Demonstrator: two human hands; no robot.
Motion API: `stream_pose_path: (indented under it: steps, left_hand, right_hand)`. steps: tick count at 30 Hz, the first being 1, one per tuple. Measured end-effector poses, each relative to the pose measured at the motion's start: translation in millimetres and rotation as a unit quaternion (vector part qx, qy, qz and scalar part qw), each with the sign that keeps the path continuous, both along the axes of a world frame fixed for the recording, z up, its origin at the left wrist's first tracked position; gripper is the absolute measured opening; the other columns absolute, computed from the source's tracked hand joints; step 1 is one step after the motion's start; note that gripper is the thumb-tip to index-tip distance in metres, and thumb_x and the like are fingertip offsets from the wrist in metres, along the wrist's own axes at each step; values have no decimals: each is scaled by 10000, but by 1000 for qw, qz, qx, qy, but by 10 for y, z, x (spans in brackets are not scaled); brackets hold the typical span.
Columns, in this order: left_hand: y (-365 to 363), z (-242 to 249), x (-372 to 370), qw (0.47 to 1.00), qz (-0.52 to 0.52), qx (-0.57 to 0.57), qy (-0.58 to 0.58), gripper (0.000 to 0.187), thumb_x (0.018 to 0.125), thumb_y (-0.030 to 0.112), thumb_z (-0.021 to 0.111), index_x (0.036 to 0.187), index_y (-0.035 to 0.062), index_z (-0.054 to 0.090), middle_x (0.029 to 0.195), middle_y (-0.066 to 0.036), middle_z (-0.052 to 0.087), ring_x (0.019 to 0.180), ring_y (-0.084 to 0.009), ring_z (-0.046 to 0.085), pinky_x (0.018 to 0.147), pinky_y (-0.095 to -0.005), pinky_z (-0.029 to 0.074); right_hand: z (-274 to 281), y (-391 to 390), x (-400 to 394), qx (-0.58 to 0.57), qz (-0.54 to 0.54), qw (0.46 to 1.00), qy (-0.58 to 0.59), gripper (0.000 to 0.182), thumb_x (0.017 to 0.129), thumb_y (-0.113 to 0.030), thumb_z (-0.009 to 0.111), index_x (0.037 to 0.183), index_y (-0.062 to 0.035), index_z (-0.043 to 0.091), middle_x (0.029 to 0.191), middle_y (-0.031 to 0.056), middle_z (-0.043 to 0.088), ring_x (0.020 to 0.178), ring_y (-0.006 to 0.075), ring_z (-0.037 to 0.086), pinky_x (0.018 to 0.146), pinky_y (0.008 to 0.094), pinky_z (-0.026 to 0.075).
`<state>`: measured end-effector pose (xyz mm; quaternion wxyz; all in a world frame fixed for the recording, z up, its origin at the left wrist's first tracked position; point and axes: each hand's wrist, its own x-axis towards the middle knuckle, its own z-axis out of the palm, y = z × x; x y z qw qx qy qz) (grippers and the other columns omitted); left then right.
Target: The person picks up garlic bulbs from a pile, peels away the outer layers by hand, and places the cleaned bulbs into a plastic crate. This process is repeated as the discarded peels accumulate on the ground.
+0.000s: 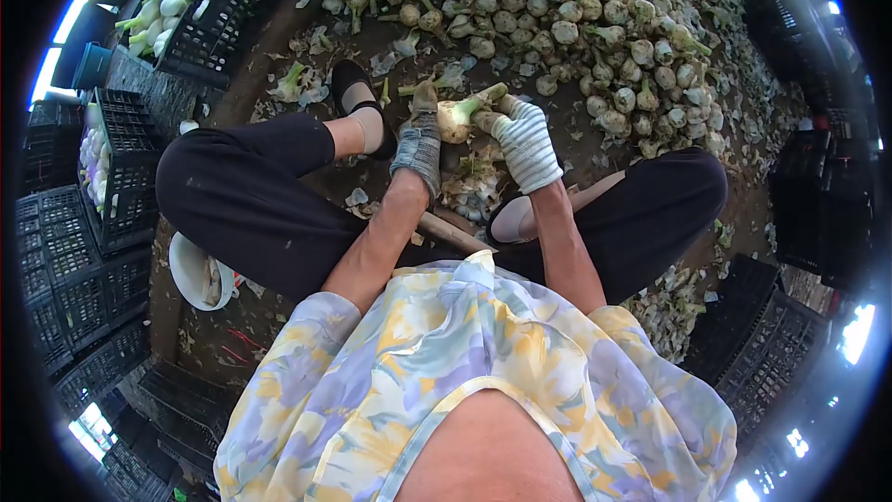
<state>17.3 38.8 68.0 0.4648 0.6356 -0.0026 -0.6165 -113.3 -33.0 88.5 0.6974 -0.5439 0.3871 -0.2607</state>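
A pale round onion (pixel 453 123) with a thick green stem is between my two gloved hands, above the ground in front of my lap. My left hand (pixel 420 138), in a dirty grey glove, closes against the bulb's left side; some of its fingers are hidden. My right hand (pixel 523 135), in a white and grey striped glove, is wrapped round the stem side of the onion. Below the hands lies a small heap of peeled skins and trimmings (pixel 474 188) between my feet.
A large pile of onions (pixel 567 23) spreads ahead and to the right. Black crates (pixel 130 172) stand at left, one holding cleaned white onions (pixel 172 2). A white bucket (pixel 192 271) sits by my left knee. More dark crates (pixel 757 330) stand at right. Skins litter the floor.
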Motion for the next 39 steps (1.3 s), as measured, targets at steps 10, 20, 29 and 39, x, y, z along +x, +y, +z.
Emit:
stream_pose_path:
  steps: [10,20,29,39]
  left_hand:
    - [-183,-503,171,966,118,-195,119,363,838,434,521,960,95,568,811,-56,600,660,-171,585,569,-312,512]
    - [-44,38,-12,965,67,-155,202,837,755,739,257,1081,28,554,884,-105,630,717,-256,624,561,-359,523]
    - [-121,-869,48,892,72,-387,-222,375,815,325,587,1081,80,488,939,-65,556,785,-157,569,647,-274,499]
    - [-29,-42,103,975,-39,-165,143,571,770,644,433,935,114,569,696,-27,565,524,-156,521,438,-272,421]
  right_hand:
    - [-8,26,99,120,-12,989,-88,189,780,-117,616,938,-14,599,802,36,615,675,113,589,561,249,507]
    - [-44,31,25,-17,40,997,-63,199,789,-77,597,964,17,593,846,3,607,711,47,509,662,203,450]
    - [-186,-20,-10,12,-41,994,-99,250,657,10,593,906,22,611,794,54,624,679,132,567,634,282,474]
    - [-177,49,-112,22,33,992,-116,192,744,-61,613,925,1,594,820,43,612,731,113,565,683,274,485]
